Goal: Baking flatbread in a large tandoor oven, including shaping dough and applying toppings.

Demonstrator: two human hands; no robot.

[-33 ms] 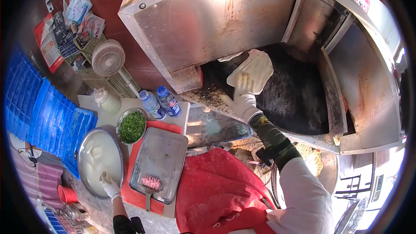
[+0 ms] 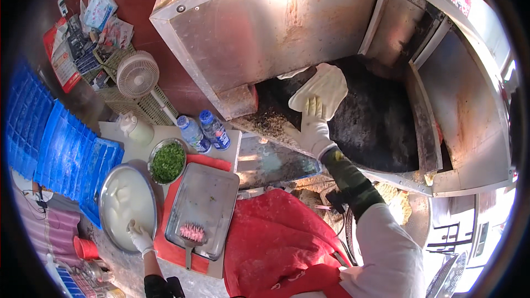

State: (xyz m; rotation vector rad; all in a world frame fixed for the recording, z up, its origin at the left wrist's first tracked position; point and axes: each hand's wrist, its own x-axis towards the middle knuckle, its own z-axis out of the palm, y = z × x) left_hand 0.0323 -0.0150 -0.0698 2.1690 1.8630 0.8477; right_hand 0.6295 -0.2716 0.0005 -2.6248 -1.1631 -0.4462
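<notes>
Dough sheet (image 2: pixel 331 83) is laid toward the griddle's (image 2: pixel 381 127) far edge, its near edge touched by the right hand (image 2: pixel 316 129), grip open, fingers extended. Whether the left hand's (image 2: pixel 141 237) grip, at the steel bowl's (image 2: pixel 101 201) near rim, is closed cannot be told. Light, even outward pressure should be applied, with bare griddle avoided.

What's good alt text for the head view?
The person's gloved right hand lies over the near edge of a pale dough sheet on a dark griddle. The gloved left hand is at the near side of a metal basin of whitish dough, left of a tray holding a pink-topped spatula.
</notes>
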